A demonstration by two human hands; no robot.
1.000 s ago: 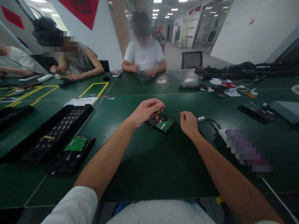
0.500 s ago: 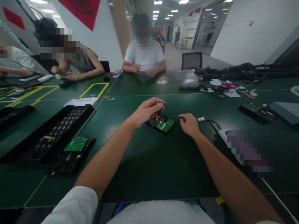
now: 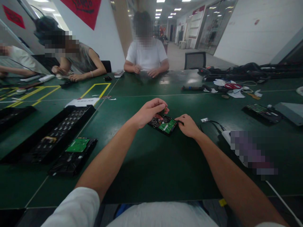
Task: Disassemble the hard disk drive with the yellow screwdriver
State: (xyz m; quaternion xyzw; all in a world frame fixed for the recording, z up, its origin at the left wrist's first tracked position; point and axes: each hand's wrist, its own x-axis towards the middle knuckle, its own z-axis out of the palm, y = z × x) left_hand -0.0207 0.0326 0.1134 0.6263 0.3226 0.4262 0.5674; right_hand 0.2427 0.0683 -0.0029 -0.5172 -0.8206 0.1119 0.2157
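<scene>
A hard drive with a green circuit board lies flat on the table in front of me. My left hand arches over its far left part, the fingers closed around a small dark thing with a yellowish spot. What kind of thing it is, I cannot make out, as the fingers hide most of it. At the drive's right corner is my right hand, its bent fingers closed on the edge there.
Another hard drive lies left, beside a long black tray. To the right are a white device with a cable, a third drive and a grey box. Tools and scraps lie farther back. Co-workers sit opposite.
My right hand has moved left from the bare table to the drive's right corner. The left hand stays over the drive, nearly unmoved.
</scene>
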